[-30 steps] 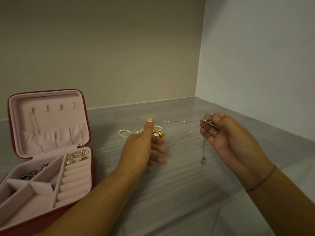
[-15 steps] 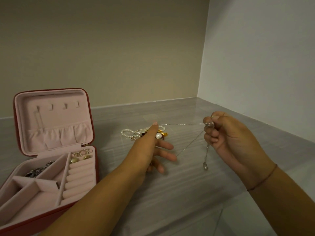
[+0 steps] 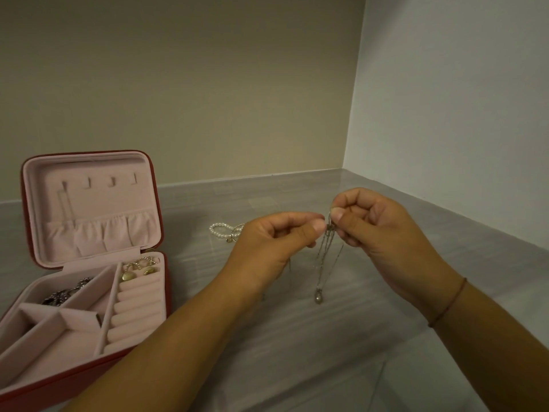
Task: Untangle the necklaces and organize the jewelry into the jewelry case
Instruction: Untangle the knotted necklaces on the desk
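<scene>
Both hands (image 3: 274,243) (image 3: 372,230) in pinch on necklace (image 3: 318,296)

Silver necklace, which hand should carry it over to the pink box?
Probably the left hand. Both it and the right hand pinch the silver necklace, but the open jewelry case lies on the left, nearer that hand.

Probable domestic room corner: grey streaked tabletop (image 3: 297,352) meets 1 beige wall (image 3: 178,84) and 1 white wall (image 3: 460,99); a personal jewelry case (image 3: 98,200) lies open.
</scene>
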